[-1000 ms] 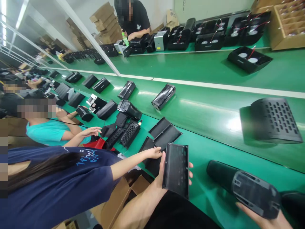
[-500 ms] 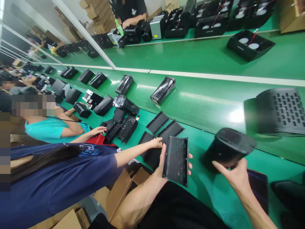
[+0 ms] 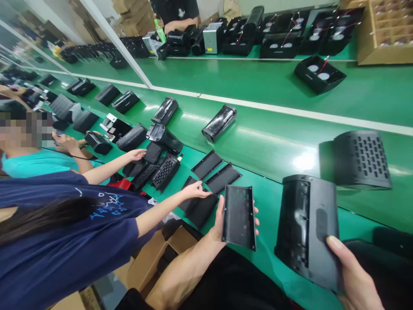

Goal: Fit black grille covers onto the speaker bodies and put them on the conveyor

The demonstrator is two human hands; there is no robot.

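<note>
Our left hand (image 3: 218, 230), half closed, holds the panel (image 3: 238, 218) left of the housing (image 3: 308, 228); our right hand (image 3: 358, 275) grips the housing. Loose panels (image 3: 223, 177) lie on the worktop (image 3: 265, 204), farther left of the housing.

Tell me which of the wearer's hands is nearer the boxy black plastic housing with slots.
The right hand: it grips a curved black casing below the slotted housing in view; the left hand, holding a rectangular black panel, is farther left.
</note>
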